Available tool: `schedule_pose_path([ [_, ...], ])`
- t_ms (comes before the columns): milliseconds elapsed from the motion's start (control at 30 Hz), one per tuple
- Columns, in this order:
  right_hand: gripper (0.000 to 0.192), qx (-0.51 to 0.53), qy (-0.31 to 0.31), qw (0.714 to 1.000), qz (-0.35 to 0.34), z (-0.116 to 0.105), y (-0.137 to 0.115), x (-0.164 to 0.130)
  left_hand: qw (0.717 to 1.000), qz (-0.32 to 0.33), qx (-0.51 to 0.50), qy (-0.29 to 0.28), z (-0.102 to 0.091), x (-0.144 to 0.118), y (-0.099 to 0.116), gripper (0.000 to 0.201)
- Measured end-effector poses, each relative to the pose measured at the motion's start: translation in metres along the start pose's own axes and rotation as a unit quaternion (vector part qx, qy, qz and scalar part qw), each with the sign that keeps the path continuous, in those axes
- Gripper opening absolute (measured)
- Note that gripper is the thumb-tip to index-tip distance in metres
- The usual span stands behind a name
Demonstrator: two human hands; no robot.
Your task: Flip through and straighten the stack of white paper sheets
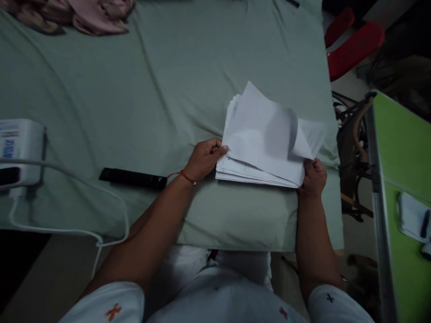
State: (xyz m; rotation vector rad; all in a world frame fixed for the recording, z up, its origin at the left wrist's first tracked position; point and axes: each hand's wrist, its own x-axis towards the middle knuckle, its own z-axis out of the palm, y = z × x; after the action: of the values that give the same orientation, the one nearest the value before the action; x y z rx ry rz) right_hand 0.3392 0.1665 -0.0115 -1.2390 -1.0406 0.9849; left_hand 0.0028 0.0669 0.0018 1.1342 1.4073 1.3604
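Head view, looking down on a bed covered by a pale green sheet (pixel 161 89). At far left, a white device (pixel 20 150) is cut off by the frame edge; its printed label is too blurred to read, and a white cable (pixel 84 188) runs from it across the sheet and over the near edge. At top left, a crumpled pink cloth (pixel 84 15) is partly out of frame. A black, bar-shaped object (pixel 133 178) lies flat on the sheet just left of the left wrist; what it is cannot be made out.

The left hand (pixel 204 159), with a red thread (pixel 186 177) at the wrist, reaches in from lower left with the forearm angled up and right; thumb and fingers are closed together on the left edge of a stack of white paper sheets (pixel 259 148). The stack rests on the sheet, right of centre and near the bed's near edge. Its top sheets are lifted and curled, blurred by motion, and hide the pages beneath. The right hand (pixel 313 177) comes straight up from below, fingers curled around the stack's lower right corner; the fingertips are hidden under the paper.

At right, beyond the bed, a red chair (pixel 353 45) and a green panel (pixel 404 179) are both cut off.
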Motion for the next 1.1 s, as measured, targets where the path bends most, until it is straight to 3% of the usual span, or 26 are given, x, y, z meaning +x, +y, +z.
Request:
schedule_pose_path([
  [133, 0.041, -0.027, 0.003, 1.000, -0.009, -0.0003, 0.0010, 0.0012, 1.000, 0.003, 0.001, 0.008, 0.0005, -0.0002, 0.0039, 0.041],
  [333, 0.039, -0.014, 0.038, 0.999, -0.031, -0.0035, 0.0072, 0.0076, 0.998, -0.021, -0.042, -0.050, 0.0006, -0.0013, 0.0058, 0.035],
  [500, 0.036, -0.013, 0.013, 1.000, -0.025, -0.0060, 0.0093, 0.0081, 1.000, -0.009, -0.004, -0.021, 0.0011, 0.0001, 0.0015, 0.030],
  [633, 0.037, 0.007, 0.029, 1.000, -0.009, -0.0049, 0.0072, 0.0069, 1.000, -0.005, -0.006, -0.015, 0.0014, -0.0003, 0.0037, 0.036],
  [867, 0.039, 0.014, 0.061, 0.998, -0.013, -0.0020, 0.0033, 0.0066, 0.993, -0.033, -0.055, -0.095, -0.0011, -0.0022, 0.0057, 0.039],
  [1100, 0.031, -0.006, 0.043, 0.999, -0.024, -0.0016, 0.0024, 0.0049, 0.997, -0.013, -0.042, -0.057, -0.0005, -0.0010, 0.0074, 0.035],
])
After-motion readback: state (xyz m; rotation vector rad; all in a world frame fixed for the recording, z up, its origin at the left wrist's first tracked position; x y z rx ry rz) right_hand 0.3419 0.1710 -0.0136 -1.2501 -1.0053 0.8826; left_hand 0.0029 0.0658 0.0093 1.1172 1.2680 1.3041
